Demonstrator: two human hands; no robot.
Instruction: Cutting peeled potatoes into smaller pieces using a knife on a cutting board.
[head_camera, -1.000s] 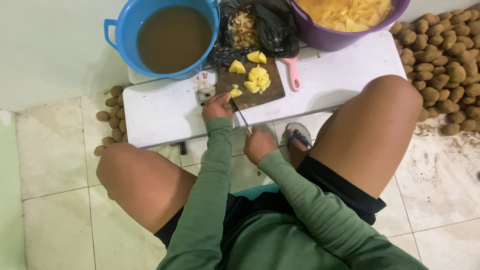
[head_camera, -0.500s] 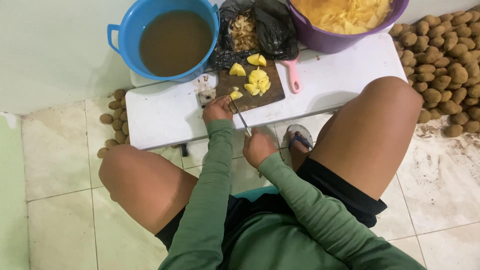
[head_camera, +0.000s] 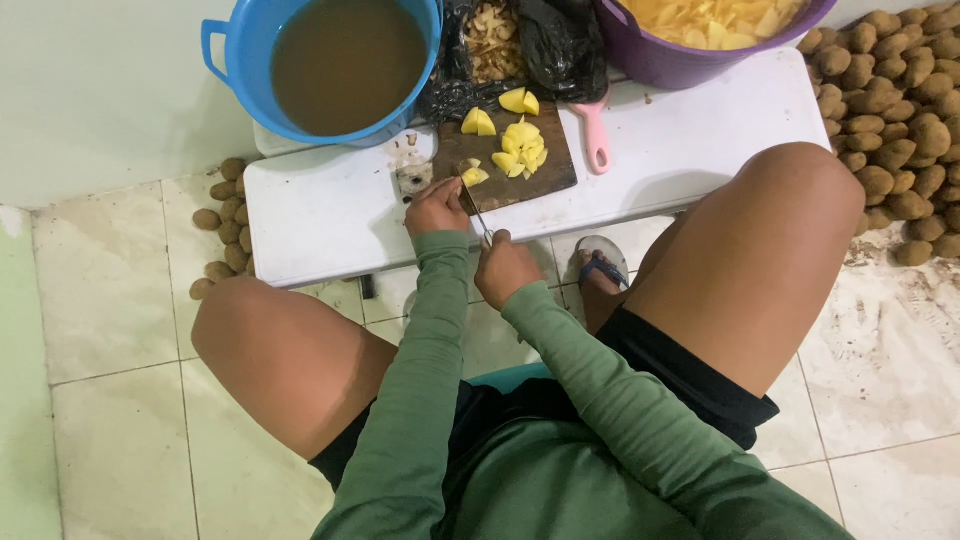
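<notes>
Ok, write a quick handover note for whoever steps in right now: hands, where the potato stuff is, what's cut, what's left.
Left hand steadies a potato piece at the near edge of the cutting board.
Right hand grips the knife, blade toward that piece.
Done: yellow chunks lie on the board; purple tub holds cut potato.
Left: unpeeled potatoes piled on the floor at right, a few more at left.
Blue tub holds brown water.

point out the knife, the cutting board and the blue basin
knife (head_camera: 477, 213), head view, on the blade
cutting board (head_camera: 545, 178), head view, bare wood near its right edge
blue basin (head_camera: 236, 62), head view, on its left rim
</notes>
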